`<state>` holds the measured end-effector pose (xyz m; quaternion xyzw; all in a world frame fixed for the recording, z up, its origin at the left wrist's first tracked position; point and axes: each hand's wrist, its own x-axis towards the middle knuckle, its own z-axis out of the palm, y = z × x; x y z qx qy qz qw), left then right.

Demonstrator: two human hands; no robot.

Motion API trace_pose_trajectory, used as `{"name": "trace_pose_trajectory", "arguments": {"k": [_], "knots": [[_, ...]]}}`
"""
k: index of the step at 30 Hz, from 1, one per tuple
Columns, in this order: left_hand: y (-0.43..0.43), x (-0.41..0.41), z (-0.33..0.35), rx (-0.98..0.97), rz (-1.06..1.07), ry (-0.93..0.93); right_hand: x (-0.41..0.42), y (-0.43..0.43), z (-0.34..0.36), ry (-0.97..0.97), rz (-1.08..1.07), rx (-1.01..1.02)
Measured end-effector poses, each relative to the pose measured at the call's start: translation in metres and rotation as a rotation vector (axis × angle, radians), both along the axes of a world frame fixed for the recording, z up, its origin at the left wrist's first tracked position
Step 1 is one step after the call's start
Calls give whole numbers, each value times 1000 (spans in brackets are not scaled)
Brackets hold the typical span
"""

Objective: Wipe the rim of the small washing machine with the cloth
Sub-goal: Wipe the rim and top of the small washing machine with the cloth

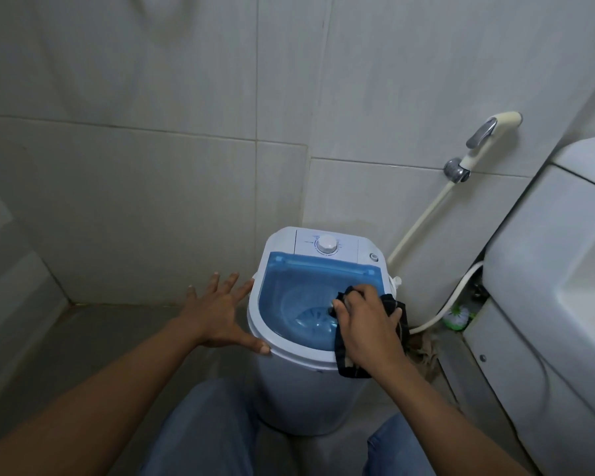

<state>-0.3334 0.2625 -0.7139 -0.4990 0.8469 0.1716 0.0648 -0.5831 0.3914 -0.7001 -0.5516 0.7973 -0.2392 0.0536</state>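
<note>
Two hands at small washing machine [310,400] on tiled floor, wall corner behind.
Right hand [364,321] clenched around dark cloth [351,364], pressed on rim [272,345] at right edge; left hand [220,310] spread flat, fingers splayed, thumb touching rim's left edge.
</note>
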Motion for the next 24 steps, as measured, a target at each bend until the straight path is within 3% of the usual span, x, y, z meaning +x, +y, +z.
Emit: {"name": "trace_pose_trajectory", "arguments": {"k": [8, 11, 13, 17, 21, 24], "knots": [[1, 0, 2, 6, 0, 11, -33, -31, 23, -184, -43, -104], [1, 0, 1, 2, 5, 15, -36, -10, 22, -102, -131, 134], [1, 0, 0, 8, 2, 18, -31, 2, 11, -169, -125, 242], [1, -1, 1, -4, -2, 9, -38, -6, -8, -113, -100, 166], [0, -2, 2, 3, 8, -7, -55, -28, 12, -230, -134, 80], [3, -1, 2, 6, 18, -13, -62, -36, 32, -194, -147, 50]]}}
